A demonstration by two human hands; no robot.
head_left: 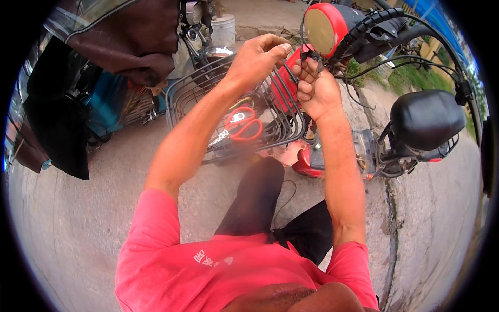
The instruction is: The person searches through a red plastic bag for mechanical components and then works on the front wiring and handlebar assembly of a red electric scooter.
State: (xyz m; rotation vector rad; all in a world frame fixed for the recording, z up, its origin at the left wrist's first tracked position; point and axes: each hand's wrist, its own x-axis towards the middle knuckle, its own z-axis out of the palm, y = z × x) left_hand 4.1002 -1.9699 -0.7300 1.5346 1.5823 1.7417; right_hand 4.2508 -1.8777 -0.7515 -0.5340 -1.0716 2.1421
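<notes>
Over the front of a red electric scooter, both my arms reach up to the wiring beside its round, red-rimmed headlight (319, 30). My right hand (321, 93) is closed, its curled fingers gripping a bunch of black wires (311, 58) just below the lamp. To its left, my left hand (258, 60) is pinched, thumb against fingers; what lies between the fingertips, if anything, is too small to make out. Beneath my hands sits a dark wire basket (179, 106). Scissors with orange-red handles (244, 125) lie in it.
The scooter's black seat (429, 119) is at the right, with black handlebar cables (416, 65) arching above it. Left of the basket stands another vehicle under a brown cover (125, 44). A white bucket (223, 31) is behind. Cracked concrete ground (88, 223) lies underneath.
</notes>
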